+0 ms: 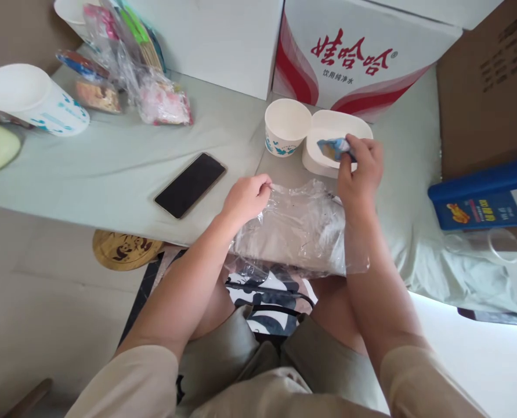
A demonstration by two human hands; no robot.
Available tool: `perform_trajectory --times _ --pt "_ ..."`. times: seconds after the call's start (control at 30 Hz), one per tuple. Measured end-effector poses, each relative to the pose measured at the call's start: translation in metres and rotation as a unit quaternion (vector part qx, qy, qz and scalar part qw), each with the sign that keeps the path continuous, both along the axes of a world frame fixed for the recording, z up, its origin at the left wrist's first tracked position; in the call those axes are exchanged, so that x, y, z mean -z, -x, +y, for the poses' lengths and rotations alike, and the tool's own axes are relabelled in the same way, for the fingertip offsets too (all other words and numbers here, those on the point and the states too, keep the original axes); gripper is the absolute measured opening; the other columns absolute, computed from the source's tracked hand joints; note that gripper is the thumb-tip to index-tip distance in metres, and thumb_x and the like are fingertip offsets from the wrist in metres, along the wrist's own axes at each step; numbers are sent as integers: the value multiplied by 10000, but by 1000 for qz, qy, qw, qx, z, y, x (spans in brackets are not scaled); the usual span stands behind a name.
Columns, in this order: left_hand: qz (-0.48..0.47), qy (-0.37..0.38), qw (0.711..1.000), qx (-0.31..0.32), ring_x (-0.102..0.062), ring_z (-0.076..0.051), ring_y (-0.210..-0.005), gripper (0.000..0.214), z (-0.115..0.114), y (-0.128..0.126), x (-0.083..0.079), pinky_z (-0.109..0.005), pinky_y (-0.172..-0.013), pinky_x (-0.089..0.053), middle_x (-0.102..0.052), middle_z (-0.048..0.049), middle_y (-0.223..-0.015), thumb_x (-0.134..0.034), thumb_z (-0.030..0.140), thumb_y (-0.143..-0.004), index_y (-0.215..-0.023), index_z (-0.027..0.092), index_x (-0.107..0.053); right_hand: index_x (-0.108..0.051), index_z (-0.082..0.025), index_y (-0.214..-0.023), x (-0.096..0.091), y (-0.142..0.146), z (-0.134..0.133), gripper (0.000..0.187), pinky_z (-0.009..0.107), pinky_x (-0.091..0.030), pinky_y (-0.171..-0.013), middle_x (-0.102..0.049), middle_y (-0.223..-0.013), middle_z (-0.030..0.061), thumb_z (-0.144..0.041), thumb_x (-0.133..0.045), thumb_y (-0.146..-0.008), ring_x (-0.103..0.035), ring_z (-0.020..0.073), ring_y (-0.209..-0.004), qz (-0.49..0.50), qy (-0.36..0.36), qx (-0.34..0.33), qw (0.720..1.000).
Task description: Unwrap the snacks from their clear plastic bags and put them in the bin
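My left hand (250, 198) pinches the upper left edge of a clear plastic bag (302, 226), which lies crumpled at the front edge of the table. In my right hand (361, 171) is a small blue snack packet (334, 148), gripped by one end over the white oval bowl (339, 125). Whether the packet touches the bowl's inside I cannot tell. Against the bowl's left side stands a white paper cup (287, 126) with a blue leaf print. My right forearm passes beside the bag's right end.
A black phone (191, 185) lies left of my left hand. Farther left are a tipped paper cup (36, 98) and wrapped snacks (165, 101). A white and red carton (354, 58) stands behind the bowl, with a blue box (484, 194) at the right.
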State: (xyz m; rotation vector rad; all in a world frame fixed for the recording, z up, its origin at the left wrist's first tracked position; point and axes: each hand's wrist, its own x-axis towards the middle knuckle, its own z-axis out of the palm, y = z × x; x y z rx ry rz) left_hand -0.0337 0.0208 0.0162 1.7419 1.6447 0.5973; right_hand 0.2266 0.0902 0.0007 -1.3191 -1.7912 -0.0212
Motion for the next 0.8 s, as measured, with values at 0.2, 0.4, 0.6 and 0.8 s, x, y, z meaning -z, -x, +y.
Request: perform_trajectory --times 0.2,0.4,0.6,0.8 --pt "-1 5 1000 2 -531 -139 -562 238 -1 3 1 -300 -606 -341 -769 -36 -799 -492 182 -923 -964 202 -725 -608 -223 -1313 15 1 4 382 549 -481 -1065 -658 -1255 145 -314 -515 -953 -631 316 -1190 -47 95 -3 994" --pt "5 1 1000 12 -546 -144 -591 237 -2 1 3 -300 -622 -344 -755 -31 -775 -493 174 -915 -941 203 -727 -597 -213 -1281 3 -5 -5 364 557 -488 -1064 -643 -1279 161 -264 -541 -925 -632 323 -1213 -29 65 -11 997" --pt "20 11 1000 7 -589 -164 -657 255 0 0 1 -314 -659 -378 -760 -46 -823 -475 164 -923 -941 197 -727 -665 -221 -1019 -25 2 -62 175 415 -583 -847 -720 -911 76 -217 -514 -930 -710 233 -884 28 24 -73 997" --pt "21 -11 998 62 -653 -186 -832 580 1 -6 2 -317 -777 -473 -750 -52 -1062 -730 365 -834 -1381 224 -600 -709 -235 -1068 6 5 -116 207 525 -553 -1060 -747 -1197 105 -202 -564 -924 -665 314 -1245 -84 182 -285 937"
